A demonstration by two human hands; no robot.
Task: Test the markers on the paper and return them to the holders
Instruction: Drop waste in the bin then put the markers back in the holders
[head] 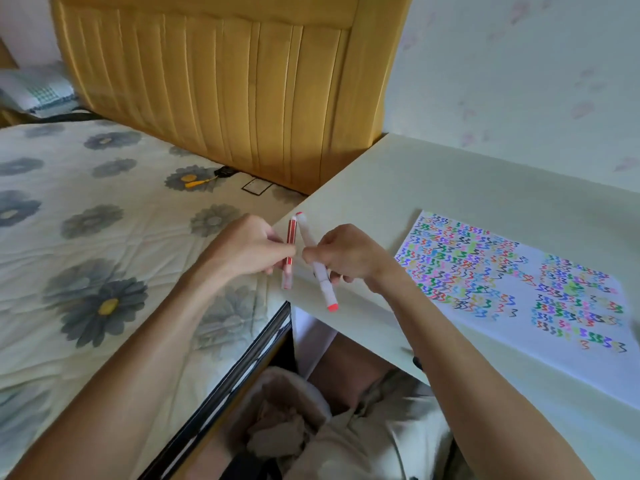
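My left hand [251,247] pinches a marker with a red and white striped upper part [289,252], held nearly upright over the table's left edge. My right hand [349,256] grips a white marker with coral-red caps at both ends [320,271], tilted with its lower end toward me. The two hands are close together and almost touch at the fingertips. The white paper [512,292], covered in many coloured zigzag test marks, lies on the table to the right of my hands. No marker holder is in view.
The pale table [398,181] stands against a wall, its left edge beside a bed with a flowered cover [104,237] and a yellow padded headboard [225,81]. A bin with crumpled paper [280,424] sits by my knees under the table's near corner.
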